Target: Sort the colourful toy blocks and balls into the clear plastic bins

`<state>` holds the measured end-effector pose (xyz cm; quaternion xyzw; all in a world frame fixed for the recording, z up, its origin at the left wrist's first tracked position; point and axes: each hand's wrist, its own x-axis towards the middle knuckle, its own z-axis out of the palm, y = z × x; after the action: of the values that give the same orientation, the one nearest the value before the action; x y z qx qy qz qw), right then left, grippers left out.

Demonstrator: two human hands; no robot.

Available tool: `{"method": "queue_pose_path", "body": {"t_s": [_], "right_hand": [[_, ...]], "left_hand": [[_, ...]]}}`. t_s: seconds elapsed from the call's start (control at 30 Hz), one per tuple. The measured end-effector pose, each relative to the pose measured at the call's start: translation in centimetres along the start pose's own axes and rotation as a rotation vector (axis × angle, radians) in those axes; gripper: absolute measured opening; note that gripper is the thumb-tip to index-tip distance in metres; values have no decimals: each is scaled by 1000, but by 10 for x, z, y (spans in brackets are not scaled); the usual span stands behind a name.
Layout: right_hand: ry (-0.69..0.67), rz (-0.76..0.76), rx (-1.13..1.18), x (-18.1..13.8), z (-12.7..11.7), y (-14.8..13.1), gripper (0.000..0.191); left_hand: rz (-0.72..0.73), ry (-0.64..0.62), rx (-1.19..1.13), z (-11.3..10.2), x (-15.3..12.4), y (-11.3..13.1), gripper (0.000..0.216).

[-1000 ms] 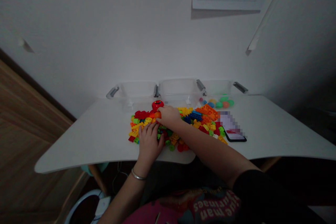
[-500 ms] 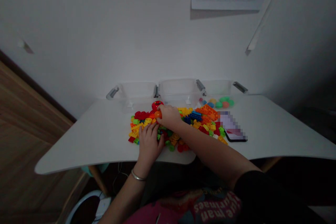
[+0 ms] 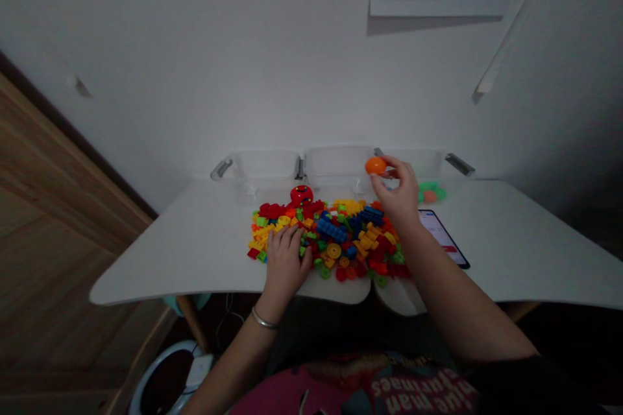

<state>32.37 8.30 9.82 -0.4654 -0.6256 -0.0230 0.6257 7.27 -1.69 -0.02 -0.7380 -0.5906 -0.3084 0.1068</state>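
Observation:
An orange ball is pinched between the thumb and fingers of my right hand, raised above the table near the clear bins at the back. Lying on the left part of a heap of colourful toy bricks is my left hand, its fingers stretched out and somewhat apart. It touches yellow and green bricks and grips nothing that I can see. A red ball-shaped piece with a face pattern sits at the back of the heap.
Clear plastic bins with grey clips stand along the wall: a left bin, a middle bin and a right one, with green and orange round pieces at it. A phone lies right of the heap, partly behind my right forearm.
My right hand has lifted the orange ball off the heap and carried it right and back toward the bins. My left hand stays on the bricks. The view has shifted slightly.

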Motion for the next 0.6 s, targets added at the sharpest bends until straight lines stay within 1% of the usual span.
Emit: {"method": "queue_pose_path", "body": {"t_s": [0.03,0.1,0.17,0.2,0.27,0.37,0.5,0.6], "right_hand": [[36,38,-46,3,-10,17,40],[67,126,-123,10,-27,52,43],[54,221,-183,16,-41,83,47],[40,260,-212,18,-46,96,49],[14,292,-285,22,-54,112,51],[-32,292,-408,24,-57,118,50],[-55,338,-563,26,-53,110,46],[-84,376,-600,26,-50,107,43]], "left_hand": [[2,3,-1,0,0,0,41],[6,8,-4,1,0,0,41],[0,14,-4,1,0,0,41],[-6,17,-5,1,0,1,41],[-14,20,-8,1,0,1,40],[-9,11,-11,1,0,2,41],[0,19,-5,2,1,1,41],[3,23,0,2,1,1,41]]}}
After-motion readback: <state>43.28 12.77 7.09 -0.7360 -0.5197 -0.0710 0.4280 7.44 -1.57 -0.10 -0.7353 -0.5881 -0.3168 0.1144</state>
